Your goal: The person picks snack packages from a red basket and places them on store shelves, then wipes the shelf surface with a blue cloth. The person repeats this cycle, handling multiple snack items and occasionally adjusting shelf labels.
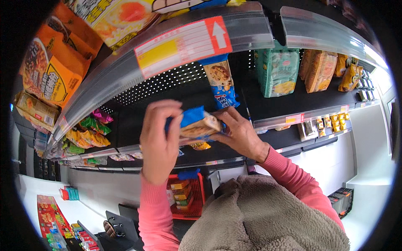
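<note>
Between my hands is a blue cookie package [194, 127] with a cookie picture on it, tilted in front of the black shelf. My right hand [240, 130] grips its right end, thumb below and fingers over the top. My left hand [161, 136], slightly blurred, curls its fingers over the left end, where a bit of blue shows behind them. Just beyond stands a similar blue cookie packet [220, 79], upright on the shelf.
A shelf lip with a red and yellow price tag [182, 46] arches above my hands. Green packs [279, 73] and brown packs [320, 71] stand to the right. Bagged snacks [90, 138] lie at left. Below is a red basket [201, 188] holding several small boxes.
</note>
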A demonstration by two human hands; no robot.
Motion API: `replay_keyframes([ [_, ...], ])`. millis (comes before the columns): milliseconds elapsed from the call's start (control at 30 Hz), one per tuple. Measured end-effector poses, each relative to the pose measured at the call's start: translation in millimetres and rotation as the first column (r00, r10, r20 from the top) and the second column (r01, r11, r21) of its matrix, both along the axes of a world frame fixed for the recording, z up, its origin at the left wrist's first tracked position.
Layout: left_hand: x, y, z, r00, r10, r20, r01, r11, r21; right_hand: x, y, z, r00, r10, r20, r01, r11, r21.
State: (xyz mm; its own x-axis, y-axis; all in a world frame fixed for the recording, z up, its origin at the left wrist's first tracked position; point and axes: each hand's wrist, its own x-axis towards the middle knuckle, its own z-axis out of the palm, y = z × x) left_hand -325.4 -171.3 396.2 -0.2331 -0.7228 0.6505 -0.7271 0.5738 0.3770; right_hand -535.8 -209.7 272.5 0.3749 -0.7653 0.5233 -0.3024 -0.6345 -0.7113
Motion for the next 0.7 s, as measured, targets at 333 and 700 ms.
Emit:
replay_keyframes([
  [333,-46,-120,-42,0.995,-0.082,0.063,0.084,0.996,-0.04,-37,-56,-45,0.988,-0.155,0.011,0.151,0.974,0.171],
  [700,-32,-112,-116,0.932,0.111,-0.344,-0.092,0.993,0.072,-36,-73,-62,0.979,-0.204,0.02,0.195,0.958,0.211],
])
